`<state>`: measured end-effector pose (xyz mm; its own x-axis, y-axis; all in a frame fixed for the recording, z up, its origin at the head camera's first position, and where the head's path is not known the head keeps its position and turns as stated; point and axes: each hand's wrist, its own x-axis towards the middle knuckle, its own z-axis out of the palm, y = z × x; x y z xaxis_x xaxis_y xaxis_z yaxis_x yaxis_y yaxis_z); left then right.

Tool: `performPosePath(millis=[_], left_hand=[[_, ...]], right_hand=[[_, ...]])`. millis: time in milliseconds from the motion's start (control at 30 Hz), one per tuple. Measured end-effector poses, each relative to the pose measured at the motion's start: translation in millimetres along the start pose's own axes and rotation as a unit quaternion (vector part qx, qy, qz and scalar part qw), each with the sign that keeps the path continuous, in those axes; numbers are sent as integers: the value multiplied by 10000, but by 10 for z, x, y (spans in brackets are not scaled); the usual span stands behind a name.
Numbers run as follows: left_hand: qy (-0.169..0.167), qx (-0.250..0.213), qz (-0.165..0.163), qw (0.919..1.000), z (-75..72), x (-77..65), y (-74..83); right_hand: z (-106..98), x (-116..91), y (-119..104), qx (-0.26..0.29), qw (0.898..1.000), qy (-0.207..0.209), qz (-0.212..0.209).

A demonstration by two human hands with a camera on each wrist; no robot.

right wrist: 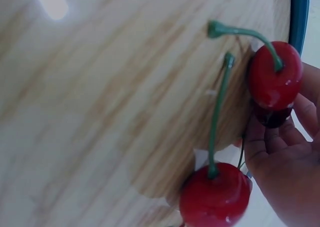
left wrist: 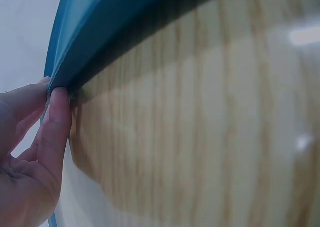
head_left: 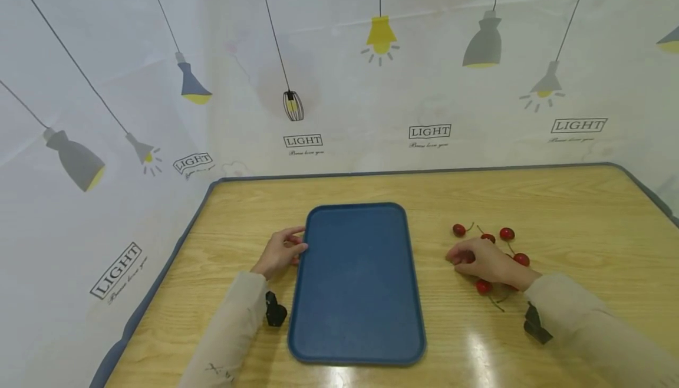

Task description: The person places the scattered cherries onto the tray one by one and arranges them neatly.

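A blue rectangular tray (head_left: 355,282) lies lengthwise on the wooden table. At its left side, my left hand (head_left: 281,252) pinches the rim, as the left wrist view shows: thumb and fingers (left wrist: 54,122) meet at the tray's edge (left wrist: 62,72). My right hand (head_left: 485,261) is low over a group of red cherries to the right of the tray, fingers and thumb curled round a dark cherry (right wrist: 272,117). Next to that hand lie a cherry with a green stem (right wrist: 275,77) and another one (right wrist: 215,197). Part of the group is hidden under the hand.
More cherries lie around the right hand, such as one at the left (head_left: 459,230), one behind (head_left: 507,234) and one in front (head_left: 484,286). A white curtain (head_left: 345,81) printed with lamps encloses the wooden table (head_left: 254,199) at the back and sides.
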<state>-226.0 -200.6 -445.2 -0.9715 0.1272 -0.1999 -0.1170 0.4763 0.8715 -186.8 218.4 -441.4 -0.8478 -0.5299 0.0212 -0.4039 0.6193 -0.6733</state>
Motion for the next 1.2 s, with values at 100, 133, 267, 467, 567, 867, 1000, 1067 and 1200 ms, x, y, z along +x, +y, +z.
performPosePath(millis=[100, 133, 267, 467, 567, 867, 1000, 1067, 1200], left_hand=[[16, -16, -30, 10000, 0, -3, 3], [23, -12, -36, 10000, 0, -2, 4], [52, 1, -16, 10000, 1, 4, 7], [45, 11, 16, 10000, 2, 8, 13], [32, -3, 28, 10000, 2, 16, 4], [57, 25, 33, 10000, 0, -2, 12], [55, 18, 55, 10000, -2, -16, 21], [52, -13, 53, 10000, -2, -20, 23], [50, -50, 48, 10000, 0, -17, 21]], right_hand=[[0, 3, -8, -11, 10000, -14, 13], [0, 4, -13, -28, 10000, 2, 36], [8, 6, -28, -5, 9998, 82, 174], [18, 11, -20, 66, 9992, 152, 362], [16, 12, -11, 103, 9990, 174, 395], [8, 8, -7, 191, 9991, 173, 323], [3, 11, -12, 226, 9990, 219, 310], [-1, 12, -13, 152, 9991, 255, 295], [-13, 15, -16, 99, 9990, 280, 332]])
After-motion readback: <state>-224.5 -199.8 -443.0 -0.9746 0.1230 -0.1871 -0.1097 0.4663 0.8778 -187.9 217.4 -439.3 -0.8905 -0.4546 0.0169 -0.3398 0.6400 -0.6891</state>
